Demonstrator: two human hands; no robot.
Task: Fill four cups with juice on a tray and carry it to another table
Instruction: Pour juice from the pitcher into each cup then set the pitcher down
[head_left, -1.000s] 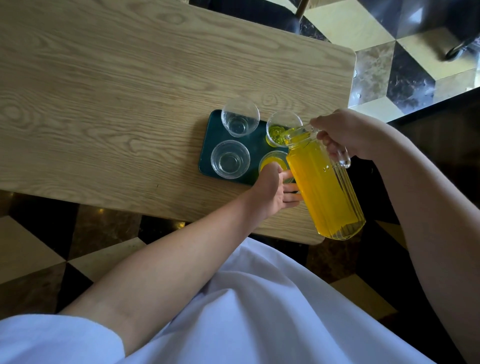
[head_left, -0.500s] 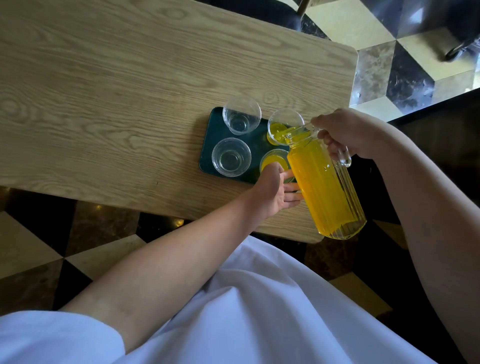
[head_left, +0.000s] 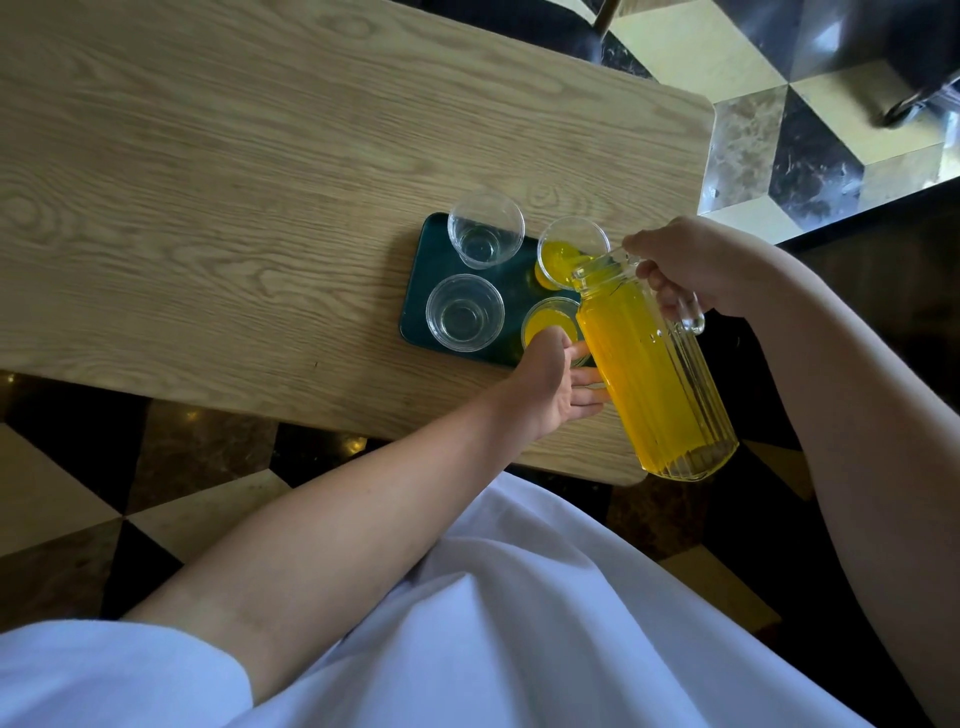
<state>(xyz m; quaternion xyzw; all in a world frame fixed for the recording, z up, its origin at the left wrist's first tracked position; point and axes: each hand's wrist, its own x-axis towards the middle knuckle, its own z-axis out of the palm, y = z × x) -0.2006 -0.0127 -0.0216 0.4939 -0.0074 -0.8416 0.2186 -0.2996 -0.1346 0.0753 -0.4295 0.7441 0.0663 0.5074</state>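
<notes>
A ribbed glass pitcher (head_left: 655, 374) of yellow juice is held tilted at right of centre, its handle grasped by the clenched right hand (head_left: 696, 265). The spout is positioned over the far-right cup (head_left: 571, 253), in which juice is visible. The near-right cup (head_left: 549, 322), holding juice, is steadied by the left hand (head_left: 553, 387), fingers curled loosely against it. Two empty cups, far-left (head_left: 485, 230) and near-left (head_left: 465, 312), are seated on the dark green tray (head_left: 423, 291), which is placed on the wooden table (head_left: 234, 171) near its lower right corner.
</notes>
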